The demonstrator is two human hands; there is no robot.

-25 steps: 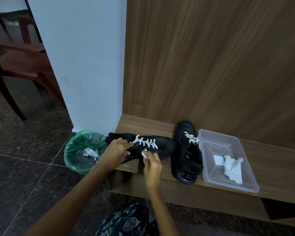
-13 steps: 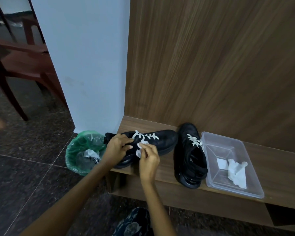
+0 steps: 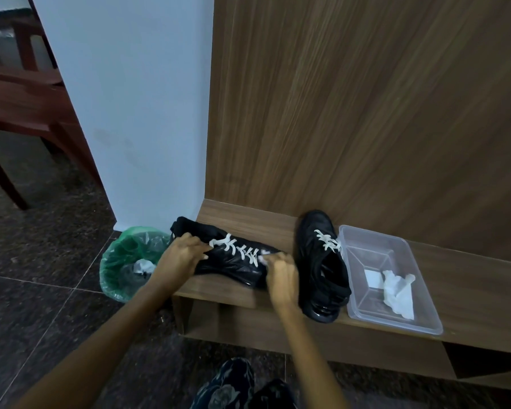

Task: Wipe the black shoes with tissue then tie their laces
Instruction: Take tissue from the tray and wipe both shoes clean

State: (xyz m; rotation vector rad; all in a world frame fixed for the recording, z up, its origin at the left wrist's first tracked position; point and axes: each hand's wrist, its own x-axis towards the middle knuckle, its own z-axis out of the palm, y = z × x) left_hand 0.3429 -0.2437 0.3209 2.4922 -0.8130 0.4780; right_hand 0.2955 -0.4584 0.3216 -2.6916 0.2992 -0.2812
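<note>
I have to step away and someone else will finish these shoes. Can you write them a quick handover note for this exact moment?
Left hand: grips the heel end of the shoe being wiped, steadying it on the wooden bench.
Right hand: pinches a small tissue against that shoe's toe end.
Second black shoe stands beside it, next to the clear plastic tray holding spare tissues.
Green-lined bin on the floor holds a used tissue.
Done: wiping of the first shoe is under way.
Left: finish wiping, wipe the second shoe, tie both; no bow shows on either.
</note>
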